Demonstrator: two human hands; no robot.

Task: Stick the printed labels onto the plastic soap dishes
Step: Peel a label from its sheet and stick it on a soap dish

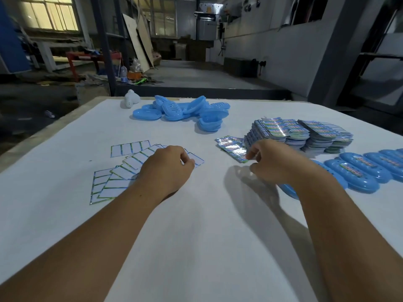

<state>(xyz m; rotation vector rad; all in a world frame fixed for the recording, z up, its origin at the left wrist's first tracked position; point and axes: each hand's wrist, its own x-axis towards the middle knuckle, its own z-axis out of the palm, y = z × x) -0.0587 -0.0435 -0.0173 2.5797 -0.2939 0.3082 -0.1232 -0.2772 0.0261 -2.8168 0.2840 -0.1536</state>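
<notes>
Bare table (196,225) between hands; label stacks (305,136) far right.

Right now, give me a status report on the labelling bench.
Left hand curled over used backing sheets, grip unclear. Right hand pinching a label sheet. Labelled dishes at right, bare dishes far side. Nothing blocking.

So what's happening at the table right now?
A person is labelling blue soap dishes. The right hand pinches at a small sheet of shiny labels beside the big label stacks. The left hand rests, fingers curled, on a spread of used backing sheets. Labelled dishes line up at the right; unlabelled dishes are piled at the far side.
</notes>
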